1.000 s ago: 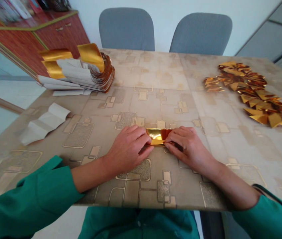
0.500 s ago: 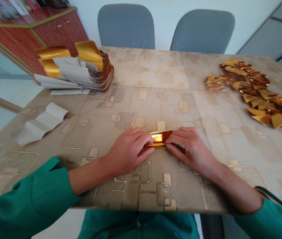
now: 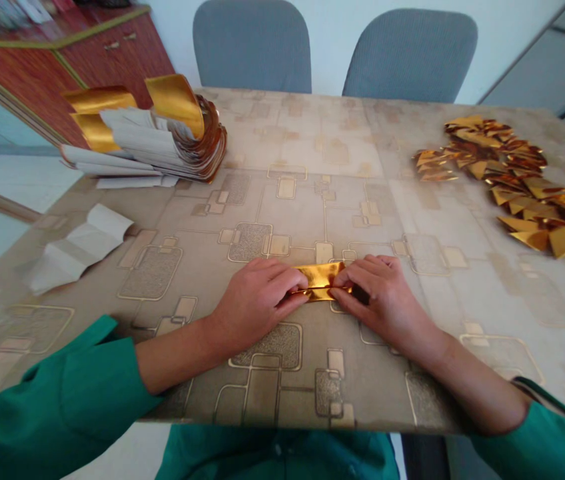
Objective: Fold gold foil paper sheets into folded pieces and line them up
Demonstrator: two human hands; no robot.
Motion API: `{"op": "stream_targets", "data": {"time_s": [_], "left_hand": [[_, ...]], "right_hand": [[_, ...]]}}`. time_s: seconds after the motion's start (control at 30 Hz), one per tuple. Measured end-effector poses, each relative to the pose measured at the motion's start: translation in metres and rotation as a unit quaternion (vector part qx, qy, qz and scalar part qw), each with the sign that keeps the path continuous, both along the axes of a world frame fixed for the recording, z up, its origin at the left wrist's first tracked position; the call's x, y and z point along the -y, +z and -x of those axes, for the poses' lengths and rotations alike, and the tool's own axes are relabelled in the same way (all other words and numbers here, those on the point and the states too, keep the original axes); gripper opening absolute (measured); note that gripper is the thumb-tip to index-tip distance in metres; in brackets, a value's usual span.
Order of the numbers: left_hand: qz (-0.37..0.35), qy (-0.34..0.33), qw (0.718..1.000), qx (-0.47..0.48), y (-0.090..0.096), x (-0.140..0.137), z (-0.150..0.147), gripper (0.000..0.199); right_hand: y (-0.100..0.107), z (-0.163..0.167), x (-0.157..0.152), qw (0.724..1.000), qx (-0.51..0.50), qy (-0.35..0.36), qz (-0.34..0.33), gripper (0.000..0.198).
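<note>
A strip of shiny gold foil paper [image 3: 320, 275] is stretched between my two hands, just above or on the patterned tablecloth. A lengthwise crease runs along it, with a narrow lower flap under a wider upper band. My left hand [image 3: 262, 293] pinches its left end between thumb and fingers. At the right end, my right hand [image 3: 380, 290] is closed on the paper in the same way, thumb below and fingers on top. Both ends of the strip are hidden under my fingers.
A bent stack of gold and grey-backed paper sheets [image 3: 157, 143] stands at the back left. Nearer lies a creased pale sheet [image 3: 82, 247]. Folded gold paper pieces [image 3: 517, 177] heap along the right. Two grey chairs [image 3: 252, 47] stand beyond the table [image 3: 282, 207].
The gold paper has gone from an open trough shape to a flatter strip, its lower edge now folded along the crease. My hands have barely moved; the view has shifted slightly.
</note>
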State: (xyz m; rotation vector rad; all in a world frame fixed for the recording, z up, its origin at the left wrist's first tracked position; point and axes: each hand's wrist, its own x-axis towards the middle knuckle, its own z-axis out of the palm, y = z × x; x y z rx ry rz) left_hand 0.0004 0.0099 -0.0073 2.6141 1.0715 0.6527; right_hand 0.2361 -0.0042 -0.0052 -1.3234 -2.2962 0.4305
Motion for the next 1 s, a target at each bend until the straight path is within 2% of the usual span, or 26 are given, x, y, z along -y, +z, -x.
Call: {"op": "stream_targets", "data": {"time_s": [0.2, 0.57, 0.7, 0.77, 0.83, 0.9, 1.0], "left_hand": [[-0.006, -0.022, 0.999, -0.021, -0.005, -0.001, 0.002, 0.018], [-0.017, -0.021, 0.999, -0.024, -0.005, -0.001, 0.003, 0.022], [-0.077, -0.03, 0.995, -0.051, 0.0, 0.0, 0.003, 0.025], [-0.133, -0.051, 0.988, -0.063, 0.003, 0.002, 0.002, 0.024], [-0.168, -0.101, 0.977, -0.081, 0.005, 0.004, 0.0, 0.026], [-0.166, -0.147, 0.97, -0.102, 0.005, 0.005, -0.003, 0.029], [-0.145, -0.164, 0.968, -0.121, 0.003, 0.007, -0.006, 0.029]], "right_hand": [[-0.001, 0.003, 0.0, 1.0, 0.006, -0.013, -0.008, 0.011], [-0.006, 0.004, -0.001, 0.999, 0.028, -0.033, -0.021, 0.011], [-0.006, 0.004, 0.0, 0.998, 0.033, -0.039, -0.021, 0.011], [-0.006, 0.004, 0.0, 0.998, 0.039, -0.041, -0.026, 0.01], [-0.006, 0.005, 0.001, 0.998, 0.046, -0.043, -0.033, 0.01], [-0.006, 0.006, 0.001, 0.997, 0.055, -0.045, -0.037, 0.011], [-0.006, 0.005, 0.001, 0.995, 0.069, -0.058, -0.043, 0.012]]}}
